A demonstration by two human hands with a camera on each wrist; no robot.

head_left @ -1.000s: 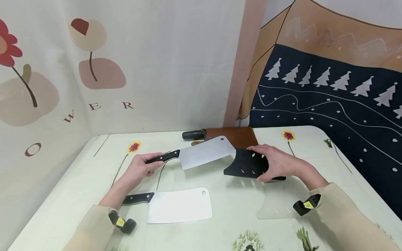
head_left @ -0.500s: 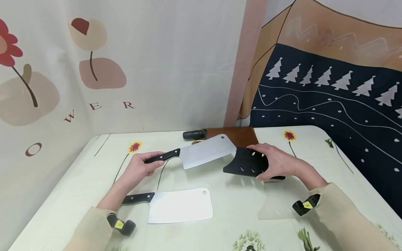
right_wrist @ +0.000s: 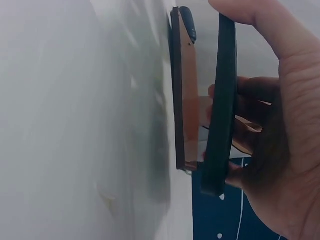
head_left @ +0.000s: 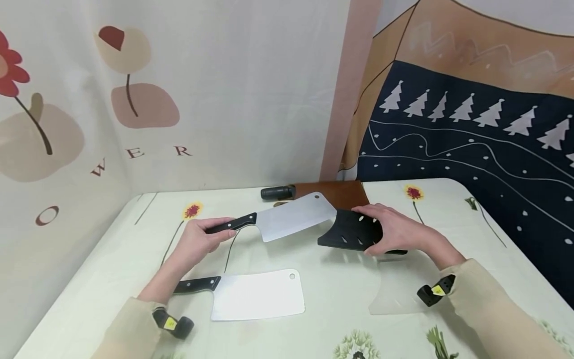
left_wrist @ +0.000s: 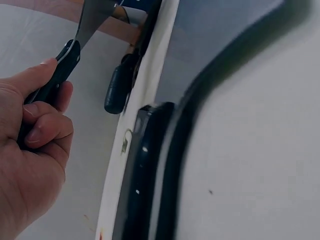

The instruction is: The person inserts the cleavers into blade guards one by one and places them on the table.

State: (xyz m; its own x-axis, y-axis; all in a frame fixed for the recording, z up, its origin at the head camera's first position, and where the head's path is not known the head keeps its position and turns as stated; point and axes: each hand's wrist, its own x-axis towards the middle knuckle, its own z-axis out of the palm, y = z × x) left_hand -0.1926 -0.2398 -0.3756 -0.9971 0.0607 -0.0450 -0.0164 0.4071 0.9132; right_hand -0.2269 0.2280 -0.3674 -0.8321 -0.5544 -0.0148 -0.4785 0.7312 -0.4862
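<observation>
My left hand holds a cleaver by its black handle, thumb and curled fingers round it. The cleaver's blade is raised above the table and points right, its far corner at the mouth of a black slotted blade cover. My right hand grips that cover from its right side; in the right wrist view the cover is seen edge-on between thumb and fingers. Whether the blade has entered the cover cannot be told. A second cleaver lies flat nearer me, handle to the left.
A translucent blade cover lies on the table under my right forearm. Behind the raised cleaver is a brown leather sheath with a black-handled tool. The patterned tablecloth reaches back to a hanging curtain.
Both hands keep their holds. The black cover has shifted very slightly up and left; the raised cleaver stays almost in place.
</observation>
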